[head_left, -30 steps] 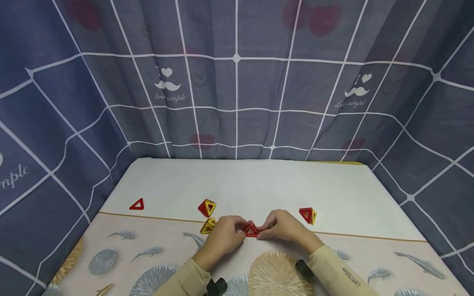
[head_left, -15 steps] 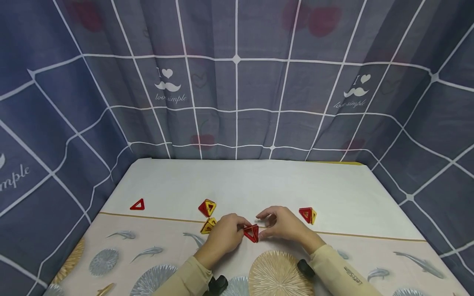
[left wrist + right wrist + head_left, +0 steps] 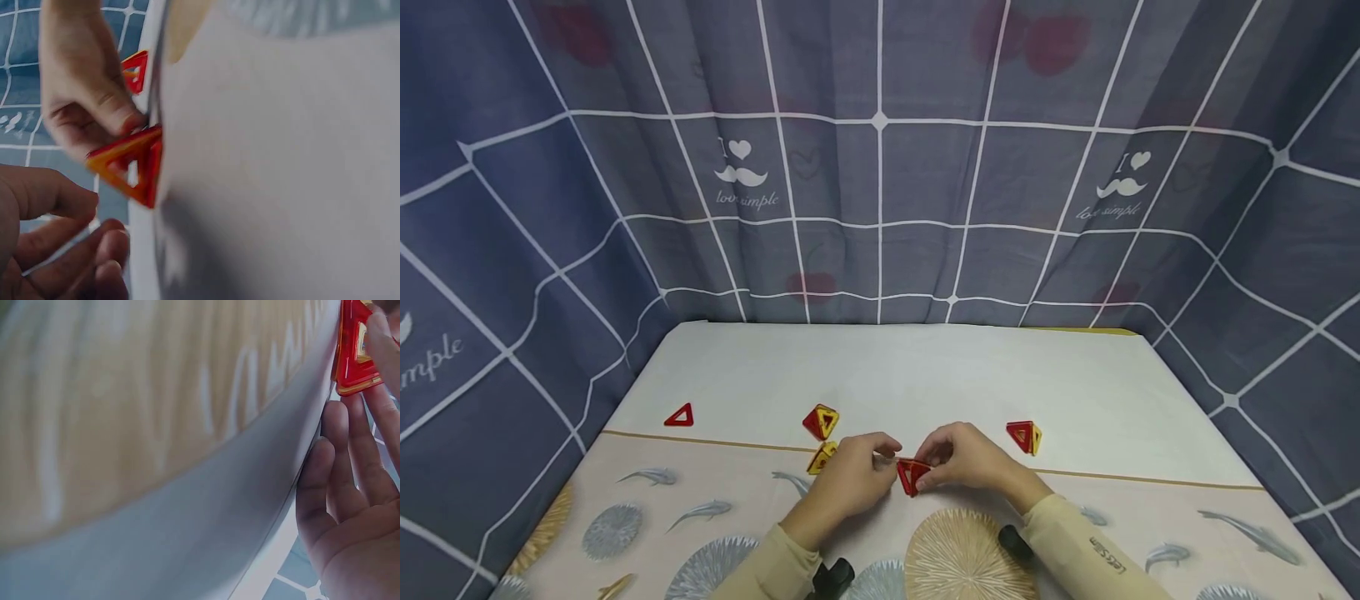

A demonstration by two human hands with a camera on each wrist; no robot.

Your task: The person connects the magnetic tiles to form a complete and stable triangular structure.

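Observation:
Near the table's front middle is a pyramid of red triangular magnetic tiles (image 3: 912, 477). My right hand (image 3: 973, 457) pinches it between thumb and fingers from the right. In the right wrist view, the thumb presses on a red tile (image 3: 356, 378), while other fingers of the right hand (image 3: 359, 519) reach out below. My left hand (image 3: 853, 475) is just left of the pyramid. The left wrist view has the left hand (image 3: 62, 244) with loosely bent fingers, a gap away from the red tiles (image 3: 147, 165). Part of the pyramid is hidden by the right fingers.
A red-and-yellow pyramid (image 3: 821, 422) stands behind my left hand, with a yellow one (image 3: 822, 457) partly covered by that hand. Another red-and-yellow piece (image 3: 1023, 437) lies to the right. One red triangle (image 3: 680, 415) is at far left. A gridded curtain (image 3: 880, 208) surrounds the table.
Both hands held the red pyramid at first. It then tilted in the left hand while the right fingers spread. Now the right hand pinches it slightly further right, and the left has let go.

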